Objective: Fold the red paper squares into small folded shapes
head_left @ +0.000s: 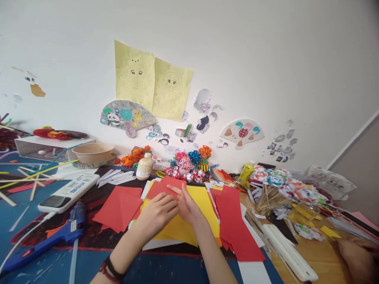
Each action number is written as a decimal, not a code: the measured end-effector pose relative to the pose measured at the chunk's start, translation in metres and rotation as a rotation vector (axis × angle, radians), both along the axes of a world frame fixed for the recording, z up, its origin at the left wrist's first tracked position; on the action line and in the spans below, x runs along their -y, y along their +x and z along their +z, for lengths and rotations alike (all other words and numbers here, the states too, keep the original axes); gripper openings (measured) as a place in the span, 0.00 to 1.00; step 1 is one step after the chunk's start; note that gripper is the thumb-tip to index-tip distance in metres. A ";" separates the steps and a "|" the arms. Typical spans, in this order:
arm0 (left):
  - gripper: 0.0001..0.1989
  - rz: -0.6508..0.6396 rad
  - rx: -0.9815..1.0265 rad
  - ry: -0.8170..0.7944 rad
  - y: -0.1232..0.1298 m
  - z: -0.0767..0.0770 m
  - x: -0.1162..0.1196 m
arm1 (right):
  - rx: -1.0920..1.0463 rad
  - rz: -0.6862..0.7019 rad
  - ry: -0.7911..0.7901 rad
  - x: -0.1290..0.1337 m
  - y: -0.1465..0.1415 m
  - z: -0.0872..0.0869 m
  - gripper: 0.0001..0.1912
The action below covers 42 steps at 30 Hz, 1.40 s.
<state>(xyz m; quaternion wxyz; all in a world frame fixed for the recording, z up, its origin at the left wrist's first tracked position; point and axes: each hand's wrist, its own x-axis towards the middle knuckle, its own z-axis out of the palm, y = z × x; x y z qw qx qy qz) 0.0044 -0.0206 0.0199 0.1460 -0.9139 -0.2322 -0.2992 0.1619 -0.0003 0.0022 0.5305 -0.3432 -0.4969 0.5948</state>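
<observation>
My left hand (160,215), with a dark bracelet on its wrist, has its fingers curled in; what they hold, if anything, is hidden. It meets my right hand (189,207), whose fingers are stretched out and apart, one pointing left. Just behind both hands is a red sheet of paper (156,190); whether either hand touches it I cannot tell. Beneath them lies a stack of yellow paper (204,213) with white sheets under it. Red paper squares (120,207) lie to the left, and longer red sheets (237,225) to the right.
On the left are a blue glue gun (74,225), a white power strip (69,193) and a beige bowl (93,153). A glue bottle (144,167) and pipe-cleaner flowers (183,161) stand behind. Right: a white bar-shaped tool (288,250) and another person's blurred hand (355,256).
</observation>
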 end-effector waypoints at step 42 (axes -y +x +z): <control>0.17 0.392 0.645 -0.536 0.001 -0.014 -0.017 | 0.493 -0.177 0.343 0.000 0.007 -0.003 0.18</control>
